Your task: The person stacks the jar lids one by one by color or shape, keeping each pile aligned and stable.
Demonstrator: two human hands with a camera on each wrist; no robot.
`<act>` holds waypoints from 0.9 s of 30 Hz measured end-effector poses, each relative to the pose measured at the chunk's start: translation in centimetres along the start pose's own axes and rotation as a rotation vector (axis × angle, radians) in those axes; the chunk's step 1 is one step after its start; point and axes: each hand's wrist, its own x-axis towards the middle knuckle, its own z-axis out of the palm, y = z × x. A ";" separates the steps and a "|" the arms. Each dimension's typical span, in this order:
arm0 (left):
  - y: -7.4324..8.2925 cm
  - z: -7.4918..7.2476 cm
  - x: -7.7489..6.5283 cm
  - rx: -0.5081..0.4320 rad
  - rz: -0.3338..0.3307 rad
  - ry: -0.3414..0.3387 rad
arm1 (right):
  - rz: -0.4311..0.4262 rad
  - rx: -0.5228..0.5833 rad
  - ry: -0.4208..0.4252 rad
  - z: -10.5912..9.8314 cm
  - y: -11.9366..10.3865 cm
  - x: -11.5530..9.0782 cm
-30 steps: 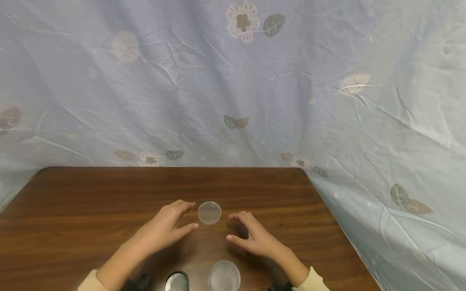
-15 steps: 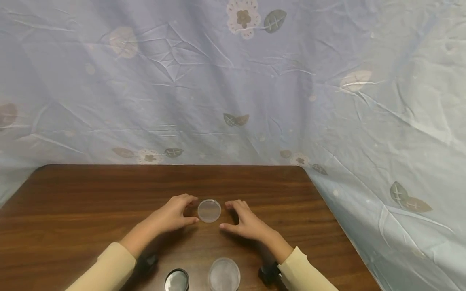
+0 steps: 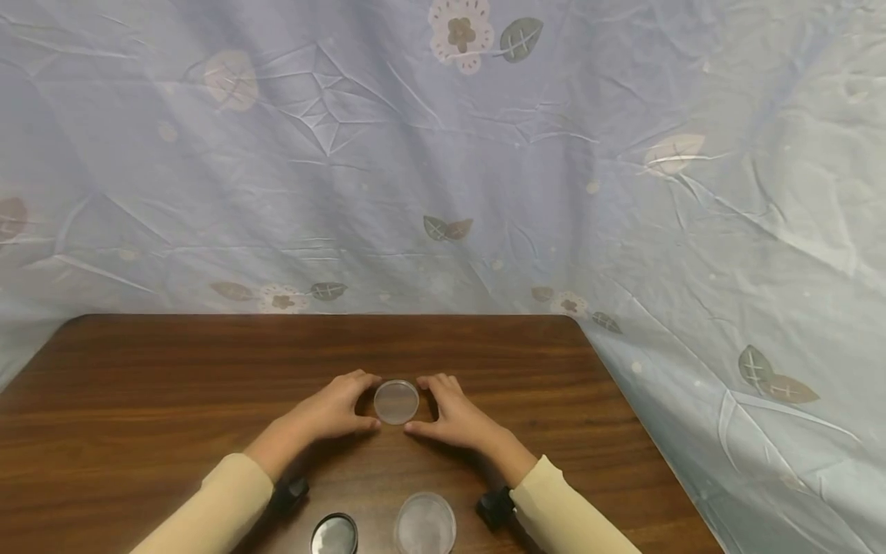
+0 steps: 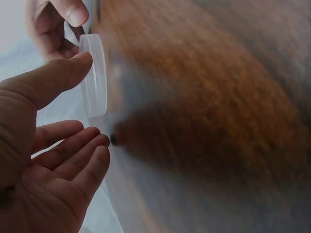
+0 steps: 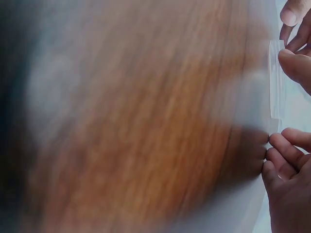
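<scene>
A clear, round petri dish (image 3: 397,402) lies on the brown wooden table (image 3: 173,369), between the two hands. My left hand (image 3: 335,412) is at its left side, thumb and fingers spread around the near and far edges. On the opposite side, my right hand (image 3: 460,415) mirrors it, its thumb close to the near rim. In the left wrist view the petri dish (image 4: 97,77) appears edge-on beside the left thumb. The right wrist view has the petri dish (image 5: 276,82) at its right edge, partly behind fingertips. Firm contact cannot be made out.
Nearer the person lie a larger clear round dish (image 3: 425,525) and a round, black-rimmed piece with a pale shiny face (image 3: 335,535). Behind the table's far edge and along its right side hangs a pale patterned cloth (image 3: 443,154).
Both hands have moved forward and inward, closing the gaps on either side of the petri dish. The dish has stayed in place on the table.
</scene>
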 end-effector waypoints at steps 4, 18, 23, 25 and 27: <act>-0.2 0.3 0.1 0.019 0.001 0.000 | -0.009 -0.009 0.004 0.2 -0.2 0.3; -0.2 1.0 0.8 0.054 -0.005 -0.004 | -0.029 -0.031 0.002 0.8 -0.4 0.7; -0.2 1.4 0.8 0.048 -0.021 -0.002 | -0.027 -0.031 -0.005 1.1 -0.6 0.7; -0.1 1.4 0.8 0.047 -0.028 0.000 | -0.023 -0.031 0.000 1.1 -0.6 0.7; 0.0 1.4 0.8 0.049 -0.032 0.001 | -0.021 -0.033 0.004 1.1 -0.6 0.7</act>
